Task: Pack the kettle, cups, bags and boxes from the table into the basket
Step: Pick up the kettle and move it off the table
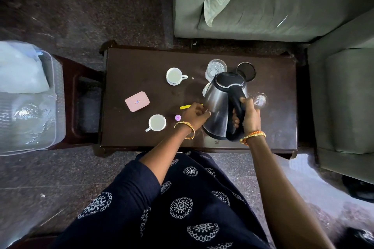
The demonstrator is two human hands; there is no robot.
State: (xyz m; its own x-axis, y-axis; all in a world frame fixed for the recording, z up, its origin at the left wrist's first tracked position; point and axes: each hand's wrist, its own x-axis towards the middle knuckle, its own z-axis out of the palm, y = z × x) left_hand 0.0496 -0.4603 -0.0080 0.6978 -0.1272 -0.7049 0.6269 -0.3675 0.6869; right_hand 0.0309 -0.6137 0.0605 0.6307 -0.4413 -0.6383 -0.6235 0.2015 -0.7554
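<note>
Right hand point(248, 115) wrapped round the kettle point(220, 105) handle, fingers curled through the loop. Left hand point(195, 113) at the kettle's steel side, fingers bent against it; holding nothing that I can see. Kettle at near right of the table point(141, 62), seemingly tilted. Judged stiff, smooth-walled, slippery; handle is the proper hold, weight depends on water inside, unseen. Near cup point(156, 122) and pink box point(137, 101) left of it; far cup point(174, 76) beyond. Cups: light, fragile. Basket point(58, 79) sits off the table's left end.

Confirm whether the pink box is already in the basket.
No, the pink box lies on the dark table, apart from the basket at the left.
</note>
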